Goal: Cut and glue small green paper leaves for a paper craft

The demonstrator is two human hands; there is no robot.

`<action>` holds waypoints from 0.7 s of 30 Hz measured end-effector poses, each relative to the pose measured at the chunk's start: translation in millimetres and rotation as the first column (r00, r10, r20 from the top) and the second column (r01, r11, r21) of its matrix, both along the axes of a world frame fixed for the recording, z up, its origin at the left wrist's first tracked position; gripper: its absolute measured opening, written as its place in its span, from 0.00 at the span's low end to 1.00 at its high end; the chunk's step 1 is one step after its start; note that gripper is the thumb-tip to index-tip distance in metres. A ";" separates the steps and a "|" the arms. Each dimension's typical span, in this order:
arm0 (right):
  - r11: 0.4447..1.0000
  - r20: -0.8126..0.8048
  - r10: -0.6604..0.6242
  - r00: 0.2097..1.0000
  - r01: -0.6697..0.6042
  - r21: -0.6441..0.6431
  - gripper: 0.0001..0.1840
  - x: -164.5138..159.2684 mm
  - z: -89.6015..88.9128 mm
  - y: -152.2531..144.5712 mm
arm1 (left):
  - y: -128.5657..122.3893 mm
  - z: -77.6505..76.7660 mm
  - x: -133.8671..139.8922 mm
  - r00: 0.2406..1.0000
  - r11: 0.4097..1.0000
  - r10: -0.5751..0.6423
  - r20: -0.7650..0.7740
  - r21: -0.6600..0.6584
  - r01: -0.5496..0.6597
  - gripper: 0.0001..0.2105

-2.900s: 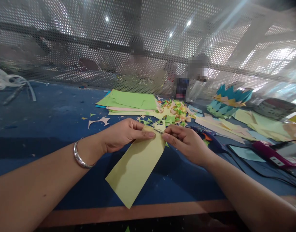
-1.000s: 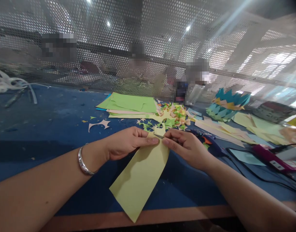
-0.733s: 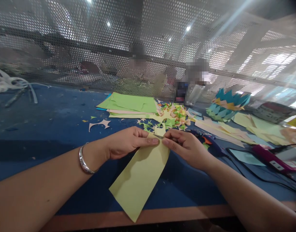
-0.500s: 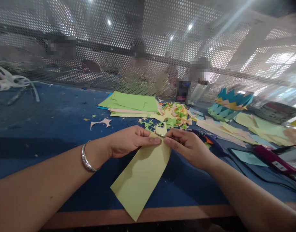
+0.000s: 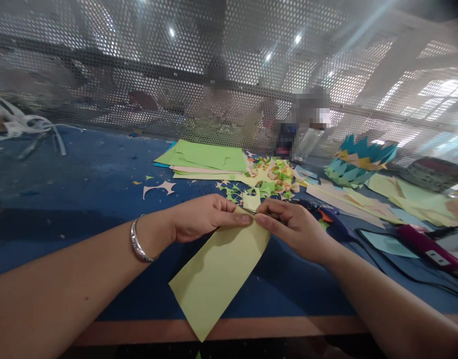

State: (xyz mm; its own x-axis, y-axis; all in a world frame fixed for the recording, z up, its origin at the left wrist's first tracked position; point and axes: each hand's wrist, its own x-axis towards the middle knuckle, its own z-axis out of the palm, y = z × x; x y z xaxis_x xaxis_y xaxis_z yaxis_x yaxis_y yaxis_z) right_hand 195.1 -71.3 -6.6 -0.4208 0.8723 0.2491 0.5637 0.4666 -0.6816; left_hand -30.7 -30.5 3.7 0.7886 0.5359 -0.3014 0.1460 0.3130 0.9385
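A pale yellow paper strip (image 5: 221, 271) slants down toward the table's front edge, its lower end free. My left hand (image 5: 202, 217) is closed on its upper edge, thumb on top and fingers behind. My right hand (image 5: 299, 227) is closed in a pinch at the same edge, around a thin pointed metal tool (image 5: 250, 211). Only the tool's slim tip shows, lying along the paper's top edge between the two thumbs; its other end is hidden in the right hand. Just beyond the fingertips lies a cut pale yellow scrap (image 5: 251, 200).
Behind lie a green paper stack (image 5: 210, 155) and a heap of small curled paper pieces (image 5: 279, 172). To the right are paper strips (image 5: 348, 202), a blue glue gun (image 5: 339, 224), a magenta power strip (image 5: 430, 247) with cables, and a zigzag paper crown (image 5: 363, 159). A perforated metal screen (image 5: 157, 85) stands behind.
The paper strip's lower end has swung slightly left and its face has turned a little. Both hands keep their hold; the whole view has shifted slightly.
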 end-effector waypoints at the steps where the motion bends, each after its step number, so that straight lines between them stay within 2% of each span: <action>1: 1.000 0.002 0.000 1.000 0.000 -0.002 0.18 -0.2 0.3 -0.1 | -0.1 0.5 0.0 1.000 1.000 -0.002 -0.003 0.000 0.002 0.12; 14: 0.999 -0.021 -0.014 1.000 0.014 -0.032 0.18 0.8 0.0 -0.9 | 0.6 2.5 -1.5 1.000 1.000 0.018 -0.022 0.021 -0.017 0.14; 21: 0.999 -0.049 -0.001 0.999 0.000 -0.035 0.18 1.6 1.1 -0.8 | -1.5 5.1 -0.3 0.999 0.995 0.043 -0.014 0.091 -0.041 0.15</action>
